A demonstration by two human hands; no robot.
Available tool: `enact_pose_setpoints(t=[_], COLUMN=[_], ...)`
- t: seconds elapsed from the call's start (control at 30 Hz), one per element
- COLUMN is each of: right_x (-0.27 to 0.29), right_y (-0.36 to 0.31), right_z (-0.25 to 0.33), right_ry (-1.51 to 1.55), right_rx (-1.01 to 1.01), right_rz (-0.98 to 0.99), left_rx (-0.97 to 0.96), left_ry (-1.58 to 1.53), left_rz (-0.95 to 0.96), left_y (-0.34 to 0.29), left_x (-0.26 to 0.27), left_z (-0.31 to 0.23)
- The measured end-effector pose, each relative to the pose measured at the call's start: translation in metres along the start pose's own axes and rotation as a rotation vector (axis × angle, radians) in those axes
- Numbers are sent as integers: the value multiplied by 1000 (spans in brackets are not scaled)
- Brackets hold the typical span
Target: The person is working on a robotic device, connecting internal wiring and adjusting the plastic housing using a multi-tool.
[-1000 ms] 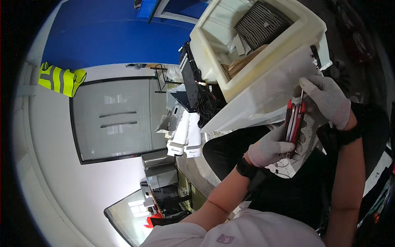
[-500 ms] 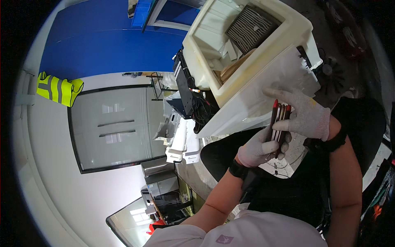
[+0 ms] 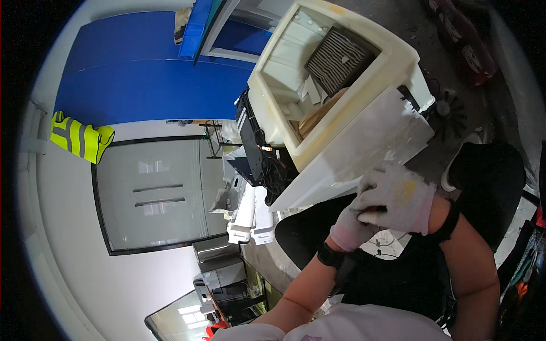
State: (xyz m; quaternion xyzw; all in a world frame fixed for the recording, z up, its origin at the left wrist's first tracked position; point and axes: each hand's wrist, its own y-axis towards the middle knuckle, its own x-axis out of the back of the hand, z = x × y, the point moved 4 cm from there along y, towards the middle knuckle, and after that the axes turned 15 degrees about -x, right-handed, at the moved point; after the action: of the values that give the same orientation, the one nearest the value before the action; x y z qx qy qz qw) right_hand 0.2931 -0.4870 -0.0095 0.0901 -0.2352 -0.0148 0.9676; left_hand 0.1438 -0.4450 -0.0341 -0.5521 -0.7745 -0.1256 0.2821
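My right hand (image 3: pixel 401 196), in a pale knit glove with a yellow stain, is curled over my left hand (image 3: pixel 348 228) in front of my lap. Both hands are closed and pressed together, and the left fingers are mostly hidden. The bundle of slim dark sticks with red ends seen earlier does not show now; the gloves cover whatever is between them. Just beyond my hands leans a translucent white plastic sheet (image 3: pixel 372 133), against a large cream plastic bin (image 3: pixel 351 111).
Inside the bin lie a ridged, dark-framed panel (image 3: pixel 339 61) and brown paper (image 3: pixel 320 117). Black cables (image 3: pixel 277 177) and long white housings (image 3: pixel 244 216) sit left of it. A black fan-like wheel (image 3: pixel 450 113) is on the floor at right. A yellow vest (image 3: pixel 82 139) hangs far left.
My right hand has come down and left, folding over my left hand and hiding the red-ended bundle. The bin and sheet sit slightly lower and further left as the view shifts.
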Motion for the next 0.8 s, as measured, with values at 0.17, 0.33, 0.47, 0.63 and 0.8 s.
enact_pose_setpoints(t=[0.17,0.33,0.47,0.63,0.8], right_x=[-6,22,30,32,53], right_y=[5,0,0,5,-1], right_z=[11,-5,-10,-41,-72], right_ry=[129,651,693,690,558], right_rx=[174,-249,-407,-622,-650], right_rz=[-54,-146,-230,-342,-447], left_rx=[-163,217,207,462,334], left_ry=[306,-669,-584,-580,-752], left_rz=[133,-329,-214,-174,-192], left_y=[-8,-7,-2,32,62], left_x=[-4,0,-5,-35,-50], left_z=[11,22,-13,-22,-37])
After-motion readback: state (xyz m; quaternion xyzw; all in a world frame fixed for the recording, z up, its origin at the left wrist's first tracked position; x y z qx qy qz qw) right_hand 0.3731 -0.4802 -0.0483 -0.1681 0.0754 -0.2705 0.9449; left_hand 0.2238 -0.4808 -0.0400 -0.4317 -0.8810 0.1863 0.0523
